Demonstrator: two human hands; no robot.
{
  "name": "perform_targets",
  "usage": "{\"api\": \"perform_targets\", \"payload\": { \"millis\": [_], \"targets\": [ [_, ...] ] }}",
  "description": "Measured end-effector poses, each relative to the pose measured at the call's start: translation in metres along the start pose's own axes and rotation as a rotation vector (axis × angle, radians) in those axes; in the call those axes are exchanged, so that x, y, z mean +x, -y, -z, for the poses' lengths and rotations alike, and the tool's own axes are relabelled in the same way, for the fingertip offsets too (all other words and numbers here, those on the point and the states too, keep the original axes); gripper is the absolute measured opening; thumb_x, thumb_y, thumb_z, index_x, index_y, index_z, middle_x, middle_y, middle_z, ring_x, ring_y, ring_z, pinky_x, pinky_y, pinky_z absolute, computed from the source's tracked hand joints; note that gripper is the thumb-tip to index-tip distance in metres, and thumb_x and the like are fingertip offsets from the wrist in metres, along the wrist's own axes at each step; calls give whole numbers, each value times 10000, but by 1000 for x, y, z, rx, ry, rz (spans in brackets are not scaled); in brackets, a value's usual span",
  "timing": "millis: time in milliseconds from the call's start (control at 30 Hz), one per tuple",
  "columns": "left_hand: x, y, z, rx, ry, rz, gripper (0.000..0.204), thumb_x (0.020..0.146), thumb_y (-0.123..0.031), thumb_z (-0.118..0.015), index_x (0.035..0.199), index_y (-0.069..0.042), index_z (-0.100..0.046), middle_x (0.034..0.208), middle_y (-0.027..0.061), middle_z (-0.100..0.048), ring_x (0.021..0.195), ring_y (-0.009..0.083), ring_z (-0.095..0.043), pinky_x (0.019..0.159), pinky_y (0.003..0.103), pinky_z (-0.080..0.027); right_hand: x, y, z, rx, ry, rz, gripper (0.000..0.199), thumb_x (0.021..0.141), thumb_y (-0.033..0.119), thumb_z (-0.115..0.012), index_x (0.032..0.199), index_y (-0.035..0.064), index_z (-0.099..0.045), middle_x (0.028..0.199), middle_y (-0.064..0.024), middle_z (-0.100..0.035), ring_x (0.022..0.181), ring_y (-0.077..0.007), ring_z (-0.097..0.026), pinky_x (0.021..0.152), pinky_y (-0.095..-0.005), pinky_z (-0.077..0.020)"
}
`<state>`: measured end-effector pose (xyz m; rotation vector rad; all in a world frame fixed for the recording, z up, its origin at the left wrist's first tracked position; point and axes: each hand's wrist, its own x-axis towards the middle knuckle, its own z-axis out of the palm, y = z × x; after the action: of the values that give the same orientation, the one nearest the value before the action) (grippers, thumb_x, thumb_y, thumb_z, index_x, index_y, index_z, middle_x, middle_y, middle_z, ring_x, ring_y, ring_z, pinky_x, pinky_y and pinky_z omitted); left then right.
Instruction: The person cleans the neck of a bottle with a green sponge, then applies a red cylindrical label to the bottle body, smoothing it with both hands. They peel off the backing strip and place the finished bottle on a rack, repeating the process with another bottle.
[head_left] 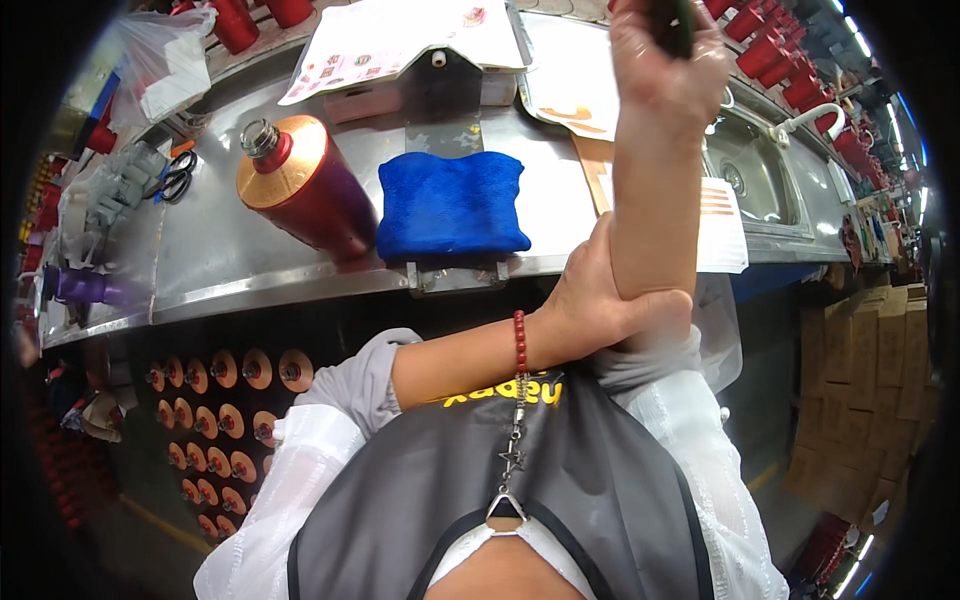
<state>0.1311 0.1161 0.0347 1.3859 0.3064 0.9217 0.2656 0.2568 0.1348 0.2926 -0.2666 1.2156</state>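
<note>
My left hand (605,295) is wrapped round my right forearm just above the rolled grey sleeve; a red bead bracelet (520,340) circles the left wrist. Stretched away from me, my right hand (680,70) reaches the top edge, partly cut off. Its fingers curl round something dark with a green edge that I cannot make out. To the left of that arm, a blue cloth-covered pad (450,207) rests on a metal bracket (458,277) at the bench's front edge. Beside the pad leans a red-purple bottle (320,195) with a gold shoulder and clear glass neck.
Black-handled scissors (177,178) lie on the metal bench (225,265) at left. Printed sheets (400,45) cover a box at the back. A sink (750,180) with a white tap is at right. Several bottles (225,370) stand below; cartons (860,380) are stacked right.
</note>
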Motion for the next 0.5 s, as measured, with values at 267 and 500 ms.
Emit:
{"api": "perform_targets", "payload": {
  "millis": [267,500],
  "targets": [
    [-7,-6,-34,-241,-2,117,510,878,-303,-783,1214,19,-575,1105,73,-660,1012,149,-628,901,315,-514,-74,-3,-6,-521,-36,138,300,1002,147,-496,1159,-89,-594,1094,-203,-680,916,-252,-678,836,-379,-580],
    [-3,-41,-1,-109,31,73,405,1039,-234,-533,1358,15,-513,1202,150,-665,1124,235,-658,1000,370,-510,-173,153,-24,-403,1,37,126,928,20,-547,1037,-33,-514,908,-87,-535,789,-169,-513,642,-287,-475]
  ]
}}
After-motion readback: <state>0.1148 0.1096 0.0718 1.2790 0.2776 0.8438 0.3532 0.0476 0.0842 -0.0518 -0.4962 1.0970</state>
